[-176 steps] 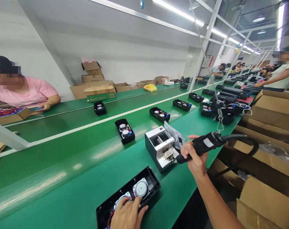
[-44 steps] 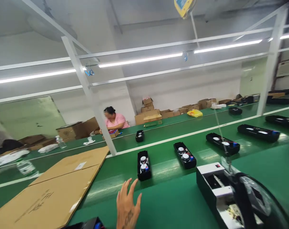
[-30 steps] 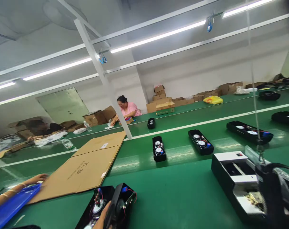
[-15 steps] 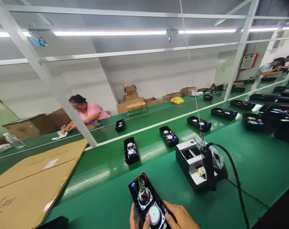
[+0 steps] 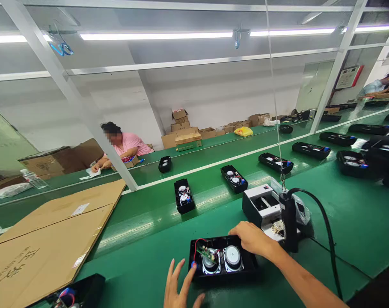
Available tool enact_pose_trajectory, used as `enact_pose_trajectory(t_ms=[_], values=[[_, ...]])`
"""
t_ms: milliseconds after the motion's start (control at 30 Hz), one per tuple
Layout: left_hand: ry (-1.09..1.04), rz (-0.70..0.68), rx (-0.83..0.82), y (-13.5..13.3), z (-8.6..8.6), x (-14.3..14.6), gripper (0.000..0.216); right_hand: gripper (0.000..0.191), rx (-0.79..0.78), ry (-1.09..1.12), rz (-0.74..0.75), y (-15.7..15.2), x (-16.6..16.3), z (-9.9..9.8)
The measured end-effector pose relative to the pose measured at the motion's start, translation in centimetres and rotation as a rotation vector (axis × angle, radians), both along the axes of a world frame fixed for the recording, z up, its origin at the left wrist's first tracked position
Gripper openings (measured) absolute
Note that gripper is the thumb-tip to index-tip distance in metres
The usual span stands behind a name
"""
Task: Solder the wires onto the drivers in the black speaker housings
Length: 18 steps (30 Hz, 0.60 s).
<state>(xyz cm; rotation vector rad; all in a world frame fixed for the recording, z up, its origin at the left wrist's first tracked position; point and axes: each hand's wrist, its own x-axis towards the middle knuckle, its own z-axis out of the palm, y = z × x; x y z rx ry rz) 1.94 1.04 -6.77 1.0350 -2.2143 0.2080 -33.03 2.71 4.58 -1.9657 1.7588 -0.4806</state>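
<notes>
A black speaker housing [image 5: 218, 278] lies flat and lengthwise on the green bench in front of me. Inside it are two round silver-and-white speakers [image 5: 233, 257], a small green circuit board [image 5: 207, 255], a red wire and a blue part at the left end. My left hand [image 5: 179, 284] is beside that end with fingers spread, its index fingertip at the blue part. Curled at the far edge of the housing, toward the right, is my right hand [image 5: 250, 237]; its fingertips are partly hidden.
A black-and-white tool box [image 5: 261, 205] and a hanging electric screwdriver [image 5: 288, 222] with a cable stand at right. More speaker housings [image 5: 183, 196] line the green belt. Flat cardboard [image 5: 53, 239] covers the left. Another housing [image 5: 88, 291] sits at lower left. A person in pink [image 5: 133, 144] works opposite.
The speaker housing has turned from slanted and held in both hands to lying crosswise on the bench. My left hand has opened; my right hand has moved to the far edge.
</notes>
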Motion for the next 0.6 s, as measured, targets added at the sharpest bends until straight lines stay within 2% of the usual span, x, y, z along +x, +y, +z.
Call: enact_pose_trajectory(t_ms=[67,133,233,367,467,600], values=[[-0.055,-0.098,-0.112,-1.2,-0.1,-0.6,0.044,0.056,-0.042,-0.005,-0.026,0.0,0.8,-0.1],[-0.098,-0.165,-0.199,-2.2,-0.2,-1.2,0.031,0.042,-0.108,-0.085,-0.035,0.5,2.5,-0.4],[-0.146,-0.167,-0.263,-2.9,0.1,-1.9,0.019,0.02,-0.211,-0.242,0.002,1.3,5.6,-1.2],[-0.177,-0.196,-0.291,-1.9,0.5,-2.5,0.02,0.024,-0.216,-0.155,0.054,1.2,8.6,-2.1],[-0.181,-0.199,-0.27,-0.9,0.6,-2.5,0.018,0.027,-0.147,-0.042,0.145,0.7,8.2,-1.8],[-0.195,-0.186,-0.224,-0.1,0.8,-2.2,0.021,0.028,-0.012,-0.065,0.205,0.9,5.3,0.3]])
